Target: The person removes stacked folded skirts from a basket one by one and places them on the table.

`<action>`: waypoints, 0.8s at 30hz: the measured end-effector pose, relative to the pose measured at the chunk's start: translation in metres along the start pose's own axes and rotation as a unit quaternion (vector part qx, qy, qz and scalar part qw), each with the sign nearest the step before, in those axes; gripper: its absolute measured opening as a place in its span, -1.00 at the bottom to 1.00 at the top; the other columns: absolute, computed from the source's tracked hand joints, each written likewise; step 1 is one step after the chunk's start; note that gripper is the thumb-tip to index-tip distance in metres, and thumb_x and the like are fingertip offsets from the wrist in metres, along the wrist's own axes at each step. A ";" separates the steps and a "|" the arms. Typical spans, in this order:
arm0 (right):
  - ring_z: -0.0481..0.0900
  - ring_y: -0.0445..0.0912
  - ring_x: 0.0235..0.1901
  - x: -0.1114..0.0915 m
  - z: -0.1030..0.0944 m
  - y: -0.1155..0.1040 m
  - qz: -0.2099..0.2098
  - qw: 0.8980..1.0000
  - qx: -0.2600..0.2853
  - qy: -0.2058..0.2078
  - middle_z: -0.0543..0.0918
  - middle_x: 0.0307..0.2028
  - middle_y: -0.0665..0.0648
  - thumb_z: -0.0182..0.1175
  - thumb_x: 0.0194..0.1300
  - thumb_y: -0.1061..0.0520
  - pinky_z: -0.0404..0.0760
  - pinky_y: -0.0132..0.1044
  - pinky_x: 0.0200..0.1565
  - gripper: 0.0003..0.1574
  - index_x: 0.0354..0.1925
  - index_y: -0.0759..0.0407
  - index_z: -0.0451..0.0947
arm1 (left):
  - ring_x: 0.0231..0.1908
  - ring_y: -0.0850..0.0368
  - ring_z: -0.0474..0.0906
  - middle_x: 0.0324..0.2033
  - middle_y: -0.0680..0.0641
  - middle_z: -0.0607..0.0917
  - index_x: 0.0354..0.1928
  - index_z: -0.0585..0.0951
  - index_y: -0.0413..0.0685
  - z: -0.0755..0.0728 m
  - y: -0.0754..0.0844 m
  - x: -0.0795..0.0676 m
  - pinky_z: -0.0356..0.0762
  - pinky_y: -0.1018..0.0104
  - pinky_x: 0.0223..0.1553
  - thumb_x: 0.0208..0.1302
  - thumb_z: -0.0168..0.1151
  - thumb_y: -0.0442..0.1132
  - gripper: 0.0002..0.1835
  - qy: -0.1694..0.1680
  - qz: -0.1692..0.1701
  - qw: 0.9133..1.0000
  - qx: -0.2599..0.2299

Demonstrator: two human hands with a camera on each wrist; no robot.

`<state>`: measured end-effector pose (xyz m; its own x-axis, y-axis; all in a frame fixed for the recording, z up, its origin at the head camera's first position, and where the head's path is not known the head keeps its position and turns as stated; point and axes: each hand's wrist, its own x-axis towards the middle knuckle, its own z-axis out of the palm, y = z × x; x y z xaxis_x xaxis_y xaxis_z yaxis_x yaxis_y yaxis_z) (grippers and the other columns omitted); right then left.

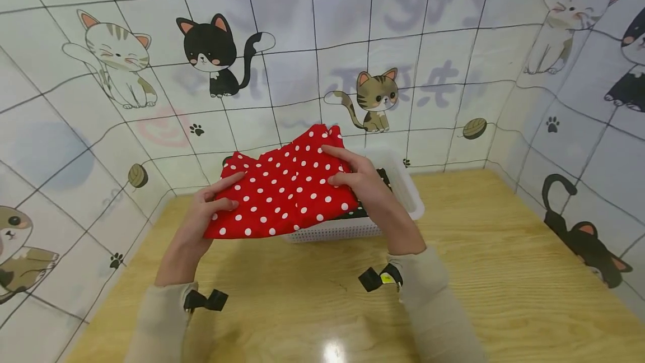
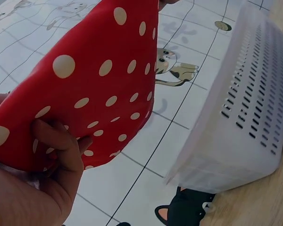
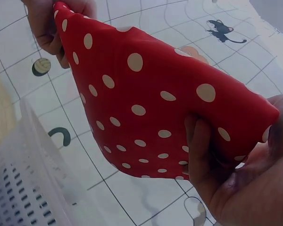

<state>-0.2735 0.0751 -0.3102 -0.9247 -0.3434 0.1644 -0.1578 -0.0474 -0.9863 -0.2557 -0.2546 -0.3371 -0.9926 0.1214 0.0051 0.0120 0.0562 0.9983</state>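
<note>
1. The left hand point(image 1: 200, 218) pinches the left end of the red dotted cloth point(image 1: 282, 192); the right hand point(image 1: 367, 182) pinches its right end.
2. The cloth is above the table point(image 1: 504, 234), partly hiding the white basket point(image 1: 415, 201); even tension should limit sagging.
3. Its long axis runs between the hands; in the head view it slants upward to the right.

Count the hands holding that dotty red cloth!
2: the left hand grips the red cloth by its left side, the right hand by its right side.
</note>
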 end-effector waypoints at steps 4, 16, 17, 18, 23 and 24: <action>0.26 0.06 0.43 0.008 0.007 0.005 0.003 1.000 -0.001 0.008 0.25 0.48 0.12 0.23 0.28 0.24 0.69 -0.06 0.18 -0.13 0.51 -0.09 0.31 | 0.29 0.09 0.35 0.45 -0.02 0.26 0.53 0.37 0.29 -0.009 0.001 0.001 0.72 0.34 0.01 0.43 0.19 -0.28 -0.33 0.009 -0.003 1.000 -0.001; 0.43 0.10 0.36 0.016 0.032 0.026 -0.030 0.999 -0.002 0.019 0.39 0.39 0.13 0.28 0.32 0.24 0.72 -0.03 0.12 -0.31 0.38 -0.03 0.45 | 0.23 0.15 0.38 0.43 -0.03 0.28 0.54 0.36 0.25 -0.035 -0.004 -0.009 0.73 0.39 -0.04 0.46 0.19 -0.23 -0.36 0.027 -0.001 0.999 0.038; 0.44 0.11 0.34 0.016 0.035 0.027 -0.033 0.999 0.001 0.019 0.39 0.39 0.14 0.27 0.33 0.24 0.73 -0.02 0.11 -0.33 0.38 -0.02 0.46 | 0.22 0.16 0.39 0.40 0.00 0.30 0.55 0.35 0.23 -0.038 -0.005 -0.009 0.73 0.39 -0.04 0.47 0.19 -0.23 -0.36 0.026 -0.001 0.999 0.039; 0.46 0.11 0.33 0.017 0.036 0.029 -0.035 0.999 0.001 0.021 0.40 0.38 0.14 0.27 0.33 0.24 0.73 -0.03 0.11 -0.35 0.37 -0.01 0.47 | 0.22 0.16 0.39 0.37 0.03 0.32 0.55 0.35 0.22 -0.040 -0.006 -0.010 0.73 0.39 -0.04 0.47 0.19 -0.23 -0.35 0.024 -0.001 0.999 0.038; 0.48 0.10 0.31 0.018 0.043 0.037 -0.042 0.998 0.012 0.036 0.41 0.38 0.12 0.25 0.37 0.23 0.73 -0.02 0.10 -0.44 0.31 0.05 0.54 | 0.22 0.19 0.40 0.37 0.02 0.34 0.57 0.32 0.18 -0.050 -0.010 -0.014 0.73 0.39 -0.05 0.46 0.23 -0.22 -0.33 0.023 0.005 0.999 0.043; 0.47 0.10 0.30 0.018 0.044 0.038 -0.041 0.998 0.014 0.040 0.42 0.38 0.11 0.25 0.37 0.23 0.73 -0.02 0.11 -0.45 0.30 0.06 0.54 | 0.22 0.21 0.39 0.41 -0.03 0.31 0.57 0.32 0.19 -0.051 -0.011 -0.014 0.73 0.39 -0.06 0.46 0.25 -0.21 -0.32 0.029 0.006 0.999 0.045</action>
<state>-0.2811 0.0256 -0.3453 -0.9339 -0.2618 0.2433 -0.2246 -0.0996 -0.9693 -0.2478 -0.3080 -0.3451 -0.9976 0.0656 0.0228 0.0322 0.1449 0.9889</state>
